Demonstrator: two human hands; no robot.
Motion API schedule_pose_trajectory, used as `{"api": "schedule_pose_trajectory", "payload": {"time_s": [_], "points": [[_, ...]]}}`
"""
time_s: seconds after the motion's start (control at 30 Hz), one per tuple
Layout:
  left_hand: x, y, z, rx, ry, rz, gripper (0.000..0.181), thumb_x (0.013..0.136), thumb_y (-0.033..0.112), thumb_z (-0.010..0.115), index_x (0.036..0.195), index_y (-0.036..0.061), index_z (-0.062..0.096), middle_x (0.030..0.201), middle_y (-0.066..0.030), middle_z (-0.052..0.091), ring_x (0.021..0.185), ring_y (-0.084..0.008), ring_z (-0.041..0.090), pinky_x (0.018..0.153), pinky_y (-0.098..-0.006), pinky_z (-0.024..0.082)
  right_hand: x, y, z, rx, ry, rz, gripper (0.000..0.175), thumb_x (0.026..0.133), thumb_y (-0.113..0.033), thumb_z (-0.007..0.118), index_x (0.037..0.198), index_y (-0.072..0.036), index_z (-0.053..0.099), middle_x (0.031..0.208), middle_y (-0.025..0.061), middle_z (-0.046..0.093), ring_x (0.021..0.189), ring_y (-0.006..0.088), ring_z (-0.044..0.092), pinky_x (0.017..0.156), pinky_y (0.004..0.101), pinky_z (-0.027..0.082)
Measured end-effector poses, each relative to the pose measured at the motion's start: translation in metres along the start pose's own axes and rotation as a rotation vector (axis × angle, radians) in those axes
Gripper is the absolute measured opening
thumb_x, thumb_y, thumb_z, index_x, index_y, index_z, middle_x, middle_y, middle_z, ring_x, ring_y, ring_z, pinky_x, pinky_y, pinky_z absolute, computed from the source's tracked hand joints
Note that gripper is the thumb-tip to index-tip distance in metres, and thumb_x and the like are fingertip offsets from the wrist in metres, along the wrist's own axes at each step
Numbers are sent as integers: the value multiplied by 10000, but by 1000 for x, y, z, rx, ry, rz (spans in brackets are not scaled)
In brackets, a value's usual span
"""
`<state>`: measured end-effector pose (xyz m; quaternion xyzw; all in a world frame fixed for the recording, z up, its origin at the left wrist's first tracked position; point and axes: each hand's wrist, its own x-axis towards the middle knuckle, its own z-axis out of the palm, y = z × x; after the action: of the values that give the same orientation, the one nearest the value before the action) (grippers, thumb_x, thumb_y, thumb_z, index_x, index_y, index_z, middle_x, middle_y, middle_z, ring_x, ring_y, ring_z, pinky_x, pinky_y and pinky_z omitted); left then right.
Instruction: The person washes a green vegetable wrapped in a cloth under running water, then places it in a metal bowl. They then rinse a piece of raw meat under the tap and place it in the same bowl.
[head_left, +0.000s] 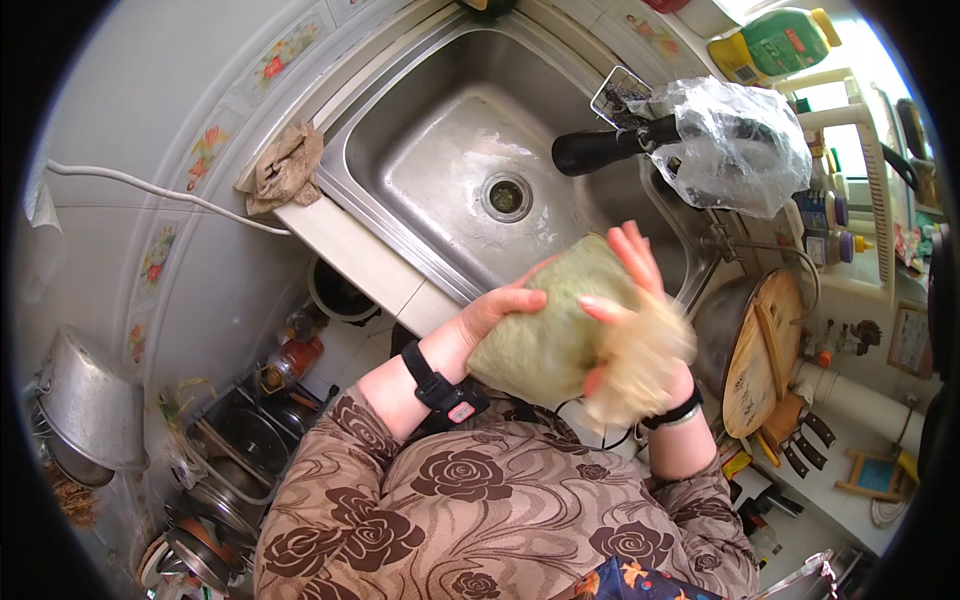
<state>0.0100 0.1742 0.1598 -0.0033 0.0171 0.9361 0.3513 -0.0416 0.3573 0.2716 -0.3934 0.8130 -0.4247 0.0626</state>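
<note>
My left hand (495, 309) grips the left side of a large pale green object (559, 322) with a dull, mottled surface; its exact kind is hard to tell. It is tilted over the front rim of the stainless steel sink (439, 172). My right hand (637, 270) is at its right side, fingers spread upward and thumb against the green surface. A crumpled beige cloth (645, 360), blurred by motion, hangs at that hand and hides much of its palm. Whether the right fingers close on the cloth is partly hidden.
A black-handled utensil (592, 152) and a clear plastic bag (739, 146) overhang the sink's right side. A brown rag (285, 169) lies at the left corner. To the right are a faucet (720, 238), a round wooden lid (761, 352) and several knives (806, 446).
</note>
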Motion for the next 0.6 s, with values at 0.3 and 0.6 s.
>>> {"api": "schedule_pose_trajectory", "payload": {"time_s": [0.3,0.6], "points": [[-2,-10,16,353,176,154,1044,726,64,786,1545,105,140,1446,-88,411,1325,-220,423,1094,-369,366,-16,22,33,715,182,407,379,936,-294,609,1189,-13,626,1288,167,601,1245,256,520,1141,456,283],[-31,15,9,984,329,210,1124,684,19,706,1562,80,7,1469,-143,392,1348,-213,400,1117,-322,311,4,52,61,1162,-10,667,938,751,-135,762,1530,-49,247,1447,76,431,1308,195,422,1092,335,327]]}}
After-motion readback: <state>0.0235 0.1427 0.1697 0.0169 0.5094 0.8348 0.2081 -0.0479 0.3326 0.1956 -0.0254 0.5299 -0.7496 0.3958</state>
